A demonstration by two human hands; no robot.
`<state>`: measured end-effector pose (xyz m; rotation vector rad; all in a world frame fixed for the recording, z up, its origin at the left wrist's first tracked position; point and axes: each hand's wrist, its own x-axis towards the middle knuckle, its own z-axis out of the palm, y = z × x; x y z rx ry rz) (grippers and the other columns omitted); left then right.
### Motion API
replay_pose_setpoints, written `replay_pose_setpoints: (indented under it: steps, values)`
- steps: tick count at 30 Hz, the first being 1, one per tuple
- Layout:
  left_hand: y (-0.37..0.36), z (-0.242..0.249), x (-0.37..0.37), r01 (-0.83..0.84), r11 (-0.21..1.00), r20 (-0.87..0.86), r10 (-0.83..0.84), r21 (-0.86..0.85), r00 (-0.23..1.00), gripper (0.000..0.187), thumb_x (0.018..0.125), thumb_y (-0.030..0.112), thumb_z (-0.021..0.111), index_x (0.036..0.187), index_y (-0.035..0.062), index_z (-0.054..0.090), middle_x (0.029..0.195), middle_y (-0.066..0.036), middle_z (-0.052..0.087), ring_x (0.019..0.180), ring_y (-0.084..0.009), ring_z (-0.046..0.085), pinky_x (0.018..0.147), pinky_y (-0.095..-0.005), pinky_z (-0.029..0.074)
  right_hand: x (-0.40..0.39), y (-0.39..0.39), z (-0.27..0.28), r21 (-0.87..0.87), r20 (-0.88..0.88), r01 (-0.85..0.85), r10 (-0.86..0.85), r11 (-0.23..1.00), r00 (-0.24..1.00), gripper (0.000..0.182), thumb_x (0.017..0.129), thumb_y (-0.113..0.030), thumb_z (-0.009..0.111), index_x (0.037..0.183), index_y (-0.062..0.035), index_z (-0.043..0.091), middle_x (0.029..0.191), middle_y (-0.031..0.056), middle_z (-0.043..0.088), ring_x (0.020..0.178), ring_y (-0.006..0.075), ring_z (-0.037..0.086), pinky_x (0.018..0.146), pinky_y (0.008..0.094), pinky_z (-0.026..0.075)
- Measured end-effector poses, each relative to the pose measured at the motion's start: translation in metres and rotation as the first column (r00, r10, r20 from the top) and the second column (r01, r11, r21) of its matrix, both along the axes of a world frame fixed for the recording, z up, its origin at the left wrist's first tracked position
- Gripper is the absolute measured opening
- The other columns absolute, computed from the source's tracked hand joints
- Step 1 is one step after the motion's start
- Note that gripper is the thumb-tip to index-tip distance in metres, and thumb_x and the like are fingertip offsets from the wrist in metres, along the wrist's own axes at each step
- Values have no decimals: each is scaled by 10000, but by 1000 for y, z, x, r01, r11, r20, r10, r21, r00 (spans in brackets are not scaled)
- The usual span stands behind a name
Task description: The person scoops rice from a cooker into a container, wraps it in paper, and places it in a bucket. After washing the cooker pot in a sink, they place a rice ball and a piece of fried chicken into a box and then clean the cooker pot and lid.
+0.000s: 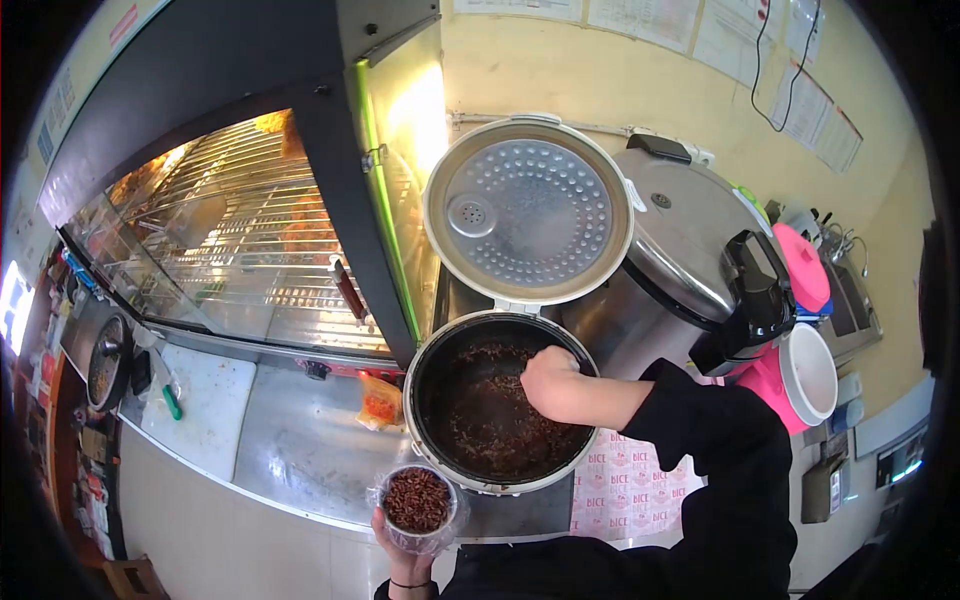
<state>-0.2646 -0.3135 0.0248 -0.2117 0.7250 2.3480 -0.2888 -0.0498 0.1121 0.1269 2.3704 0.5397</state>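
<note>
My left hand (393,550) is wrapped round a small bowl (407,541) filled with dark reddish-brown rice (416,499). Clear plastic film (459,512) sticks out around the bowl's rim. Inside the open rice cooker (412,400), my right hand (553,383) is closed in a fist near the pot's right wall. What it grips, if anything, is hidden from this angle. Scattered brown grains cling to the pot's dark bottom and sides. The cooker's raised lid (540,205), with a dimpled metal inner plate, leans back behind the pot.
A lit glass display warmer (230,240) with wire racks stands left. Behind right is a larger steel cooker (690,225), its lid down. A cutting board (200,410), a green-handled knife (172,402), a small orange packet (379,403) and pink printed paper (630,485) lie on the counter.
</note>
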Motion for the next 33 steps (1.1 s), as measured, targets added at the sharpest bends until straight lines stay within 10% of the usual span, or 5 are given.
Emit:
replay_pose_setpoints:
  steps: [12,20,24,29,33]
  values:
    - [-5,-1,2,34,999,19,-33,-13,999,654,740,544,414,1187,67,391,1142,-141,463,1018,-303,472,859,-453,397,41,4,-1,-565,1,-139,169,813,986,166,598,-53,506,717,-13,613,702,157,602,674,295,594,554,383,470]
    - [-6,-1,-3,35,998,-16,-36,-45,999,657,735,539,417,1181,56,393,1137,-145,466,1016,-301,472,868,-441,388,34,-10,-12,-902,118,111,-7,416,993,303,729,-68,449,1014,2,522,871,230,565,839,349,543,702,392,423]
    - [-3,11,-2,21,999,-19,-21,-25,1000,637,741,524,405,1167,50,403,1121,-142,476,1000,-297,479,862,-434,392,37,6,-13,-943,150,159,-50,293,987,320,789,-104,451,1083,19,475,837,193,572,734,217,532,680,314,406]
    - [-1,25,-7,-114,993,-120,114,13,986,590,756,497,390,1149,58,422,1109,-121,490,996,-275,486,843,-421,402,42,19,-7,-909,409,416,-230,-21,883,313,840,-94,432,1148,-64,478,544,-78,308,437,27,285,378,192,243]
    - [11,43,-24,-150,989,-223,144,-11,964,568,759,483,393,1150,73,425,1108,-110,493,1000,-264,487,849,-409,397,43,26,18,-933,360,347,-313,-97,879,313,843,-109,438,1149,-54,473,544,-72,329,452,32,304,394,193,259]
